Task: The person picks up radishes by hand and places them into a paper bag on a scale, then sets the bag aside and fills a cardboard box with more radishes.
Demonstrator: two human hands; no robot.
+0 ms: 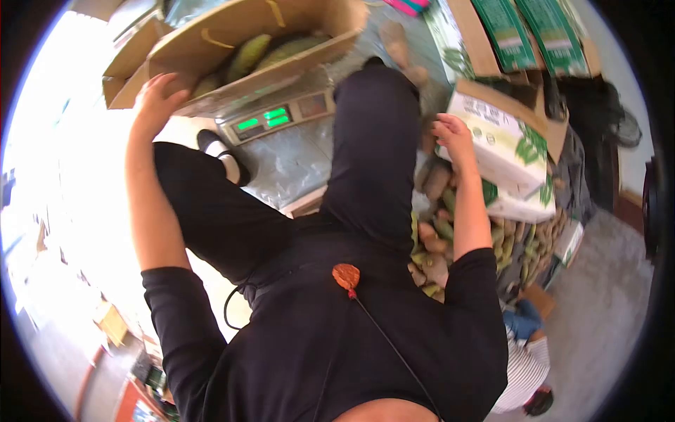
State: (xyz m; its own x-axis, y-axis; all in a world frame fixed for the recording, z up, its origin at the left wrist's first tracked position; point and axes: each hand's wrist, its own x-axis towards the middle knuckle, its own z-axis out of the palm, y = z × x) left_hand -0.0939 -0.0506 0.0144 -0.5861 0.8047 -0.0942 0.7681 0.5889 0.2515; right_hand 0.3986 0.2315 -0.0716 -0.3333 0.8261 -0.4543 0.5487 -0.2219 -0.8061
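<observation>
My left hand (158, 98) grips the near corner of an open brown cardboard box (281, 28) holding several green-yellow fruits (247, 56). The box sits on a weighing scale (281, 116) whose display shows green digits. My right hand (453, 137) holds the top edge of a white carton with green print (510, 158). That carton is tilted over a pile of green and reddish fruits (439, 232) on the floor. My black-clad legs and torso fill the middle of the view.
More cartons with green labels (520, 32) are stacked at the upper right. A person in a striped shirt and blue glove (524, 352) crouches at the lower right beside the fruit pile. Bright floor lies to the left, with small boxes (112, 320).
</observation>
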